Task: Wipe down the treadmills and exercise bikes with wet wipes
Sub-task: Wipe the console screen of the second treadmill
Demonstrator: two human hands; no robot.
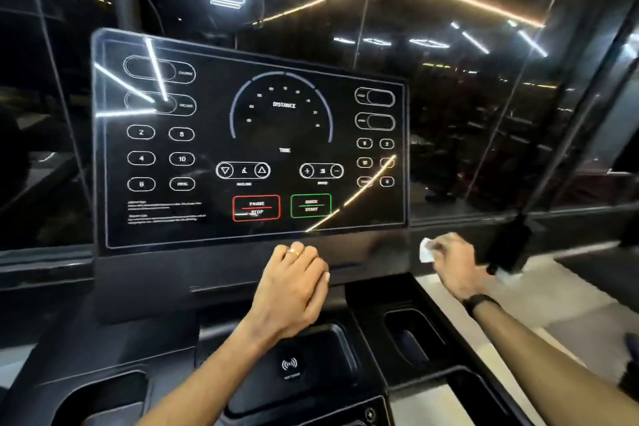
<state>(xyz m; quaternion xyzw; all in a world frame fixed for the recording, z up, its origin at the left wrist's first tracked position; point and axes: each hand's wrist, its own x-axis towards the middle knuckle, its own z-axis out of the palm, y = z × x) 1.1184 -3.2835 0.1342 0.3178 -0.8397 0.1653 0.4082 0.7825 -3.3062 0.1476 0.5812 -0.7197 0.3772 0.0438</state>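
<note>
R hand (453, 264) grips wipe (424, 250) beside console (249, 239) edge.

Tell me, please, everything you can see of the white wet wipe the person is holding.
The wet wipe is a small white piece, bunched up and blurred, so its texture and folds cannot be told. Only a part shows, sticking out past the fingertips of the right hand, which pinches it. It sits just right of the lower right corner of the treadmill console, below the glossy panel. Whether it touches the console's surface cannot be told. The left hand is apart from it.
</note>
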